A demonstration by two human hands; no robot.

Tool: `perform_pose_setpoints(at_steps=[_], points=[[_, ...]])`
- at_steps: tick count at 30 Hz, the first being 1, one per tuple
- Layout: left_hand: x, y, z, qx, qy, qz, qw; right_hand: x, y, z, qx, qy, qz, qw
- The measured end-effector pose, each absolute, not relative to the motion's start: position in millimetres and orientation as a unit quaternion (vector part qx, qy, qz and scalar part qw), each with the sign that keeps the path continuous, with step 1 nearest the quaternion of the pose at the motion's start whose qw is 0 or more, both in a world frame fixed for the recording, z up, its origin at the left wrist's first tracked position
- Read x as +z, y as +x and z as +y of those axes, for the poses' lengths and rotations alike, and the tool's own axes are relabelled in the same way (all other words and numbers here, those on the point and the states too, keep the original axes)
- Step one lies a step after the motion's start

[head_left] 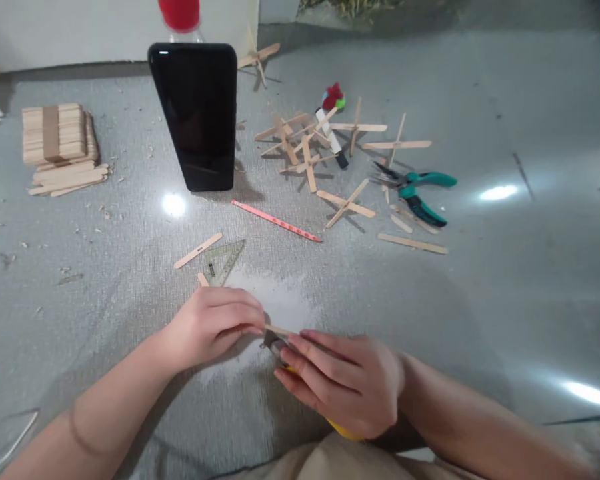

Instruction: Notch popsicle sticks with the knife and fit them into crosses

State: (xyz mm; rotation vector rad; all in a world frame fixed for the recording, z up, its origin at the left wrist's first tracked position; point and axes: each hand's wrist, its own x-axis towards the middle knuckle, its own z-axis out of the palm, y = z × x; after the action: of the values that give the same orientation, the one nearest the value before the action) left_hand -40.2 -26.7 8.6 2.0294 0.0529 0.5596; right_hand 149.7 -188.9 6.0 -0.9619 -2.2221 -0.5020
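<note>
Near the lower middle of the head view, my left hand (pixel 220 325) is closed on one end of a wooden stick (pixel 279 329). My right hand (pixel 343 380) is wrapped round a yellow-handled cutter (pixel 276 345), its grey head against the stick, and its fingertips touch the stick's other end. Just beyond my left hand lie a clear set square (pixel 223 260), a stick with a small slot (pixel 199 251) and the tip of another stick (pixel 203 280). A pink pencil (pixel 277 221) rests farther forward.
A black phone (pixel 200 120) stands before a red-capped bottle (pixel 180 15). Bundled sticks (pixel 60 137) lie at left. Crossed stick pieces (pixel 307 160), a white marker (pixel 331 137) and green-handled pliers (pixel 423 193) lie at centre right, near a loose stick (pixel 413 244).
</note>
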Motion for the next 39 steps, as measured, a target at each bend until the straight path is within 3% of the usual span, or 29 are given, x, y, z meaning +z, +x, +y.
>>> perform_pose_setpoints(at_steps=[24,39], points=[[22,-36,-35,0.228,0.783,0.05,0.577,3,142,-180,-0.242,-0.317,-0.798,0.452],[24,-35,-35,0.225,0.777,0.044,0.586,-5,138,-181,-0.265,-0.332,-0.775,0.468]])
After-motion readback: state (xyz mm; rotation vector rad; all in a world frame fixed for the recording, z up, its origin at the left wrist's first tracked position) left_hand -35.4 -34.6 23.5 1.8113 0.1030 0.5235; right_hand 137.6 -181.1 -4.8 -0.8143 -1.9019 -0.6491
